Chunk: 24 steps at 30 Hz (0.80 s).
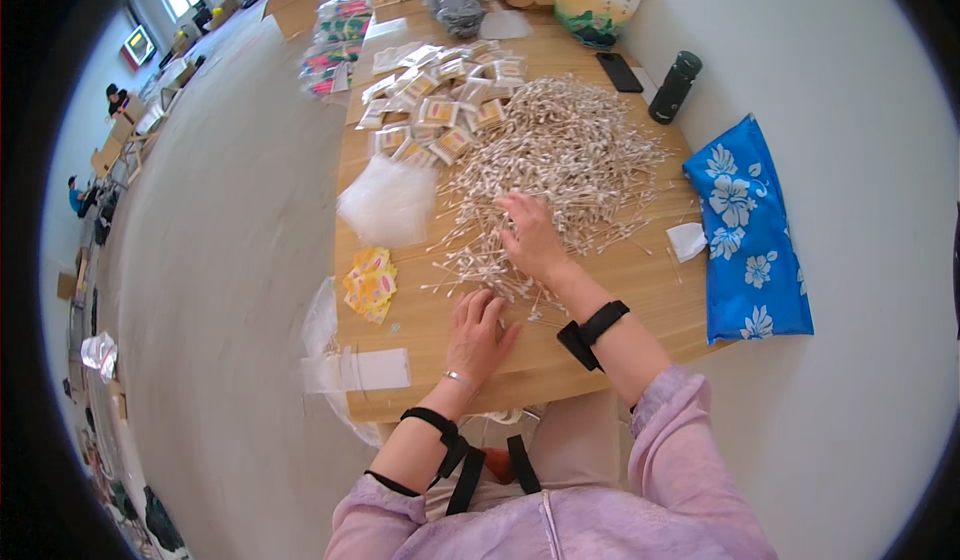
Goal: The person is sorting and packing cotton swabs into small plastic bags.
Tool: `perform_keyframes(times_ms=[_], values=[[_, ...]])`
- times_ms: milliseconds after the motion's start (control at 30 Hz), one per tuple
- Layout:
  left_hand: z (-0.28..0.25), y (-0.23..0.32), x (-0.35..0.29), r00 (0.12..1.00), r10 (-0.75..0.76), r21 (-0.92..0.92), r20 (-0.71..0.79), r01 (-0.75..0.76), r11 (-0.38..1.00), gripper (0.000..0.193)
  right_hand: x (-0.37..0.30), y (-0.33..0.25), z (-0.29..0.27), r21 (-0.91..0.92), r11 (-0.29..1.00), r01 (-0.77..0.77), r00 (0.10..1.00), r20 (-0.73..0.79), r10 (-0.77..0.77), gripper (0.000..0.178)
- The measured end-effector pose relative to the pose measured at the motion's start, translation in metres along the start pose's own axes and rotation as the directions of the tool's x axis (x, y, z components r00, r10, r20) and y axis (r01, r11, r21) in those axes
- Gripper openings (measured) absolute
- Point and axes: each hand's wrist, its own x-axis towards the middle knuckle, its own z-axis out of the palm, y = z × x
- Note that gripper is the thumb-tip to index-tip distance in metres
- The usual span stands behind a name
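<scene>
Swabs point(590, 150) lie in a loose heap from the upper centre to the middle of the frame, thinning into strays toward the lower centre of the worktop point(655, 285). Packets point(438, 112) crowd the heap's upper-left edge, with clear film point(388, 200) just below them and yellow cards point(371, 285) farther down at left. A phone point(620, 72) and an upright flask point(676, 88) stand off to the upper right; a blue pouch point(727, 285) borders the right side, a white scrap point(686, 242) beside it. The right hand point(532, 237) reaches over the heap's lower edge, fingers bent; the left hand point(478, 335) lies lower, fingers curled, thumb apart, by the strays. Whether either grips swabs, I cannot tell.
</scene>
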Motion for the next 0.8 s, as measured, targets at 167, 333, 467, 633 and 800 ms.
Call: perform_keyframes(times_ms=[167, 333, 467, 633, 800], values=[[0.004, -0.011, -0.004, 0.997, 0.0, -0.096, -0.077, -0.007, 0.995, 0.027, -0.061, -0.045, 0.021, -0.32, 0.946, 0.048, 0.961, 0.273, 0.044, 0.053], [0.014, -0.021, -0.012, 0.993, -0.072, -0.177, -0.097, 0.054, 0.983, 0.028, -0.1, -0.014, 0.008, -0.35, 0.936, 0.043, 0.962, 0.268, 0.055, 0.043], [0.005, -0.021, -0.009, 0.971, -0.184, -0.244, -0.155, 0.143, 0.959, 0.038, -0.097, 0.01, -0.015, -0.464, 0.877, -0.122, 0.969, 0.133, 0.206, 0.043], [-0.018, -0.039, 0.003, 0.948, -0.196, 0.063, -0.252, 0.218, 0.974, 0.049, -0.096, -0.038, -0.005, -0.453, 0.889, -0.066, 0.979, 0.144, 0.146, 0.041], [-0.018, -0.066, 0.003, 0.972, -0.177, -0.077, -0.153, 0.167, 0.983, 0.043, -0.104, -0.024, 0.016, -0.44, 0.897, 0.037, 0.96, 0.263, 0.09, 0.04]])
